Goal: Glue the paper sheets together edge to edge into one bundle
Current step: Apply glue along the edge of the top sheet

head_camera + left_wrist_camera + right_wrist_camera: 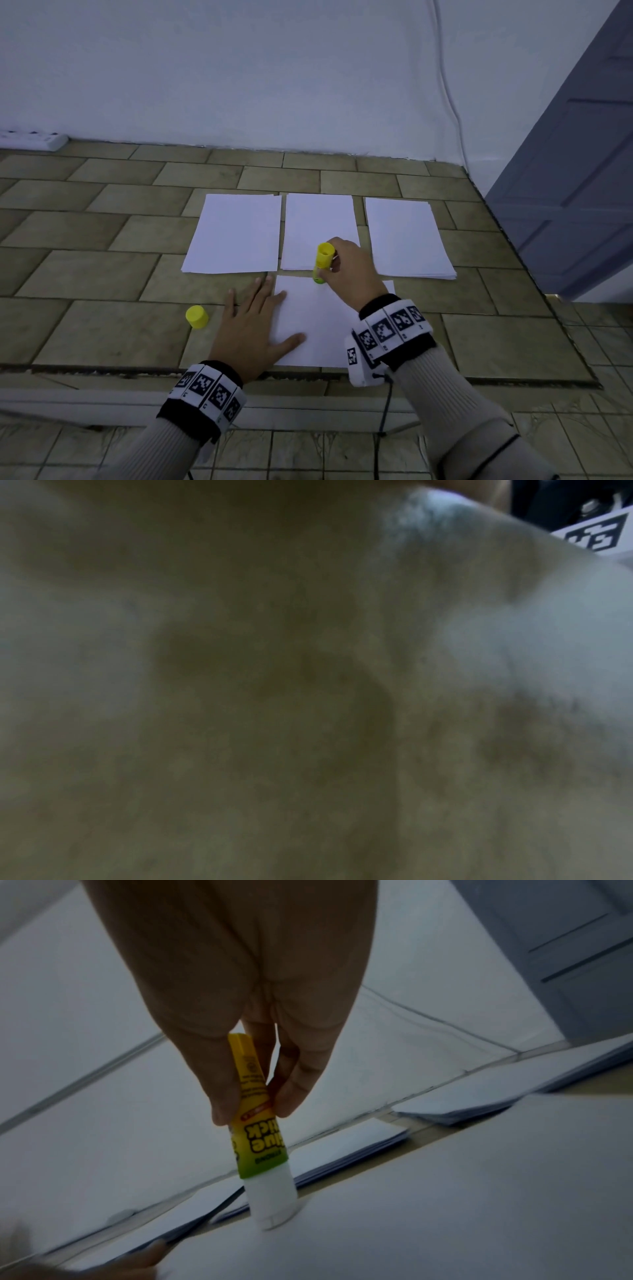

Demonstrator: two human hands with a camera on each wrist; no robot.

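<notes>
A single white sheet (318,325) lies nearest me on the tiled floor. My left hand (253,318) lies flat with fingers spread, its thumb and fingertips pressing the sheet's left edge. My right hand (346,270) pinches a yellow-green glue stick (323,262) upright, its white glue tip (272,1199) touching the sheet's far edge. Beyond lie three stacks of white paper: left (236,233), middle (317,226) and right (407,236). The left wrist view is a blur of skin.
The glue stick's yellow cap (197,317) stands on the floor left of my left hand. A white wall runs behind the stacks, with a power strip (34,138) at far left and a grey door (575,154) at right.
</notes>
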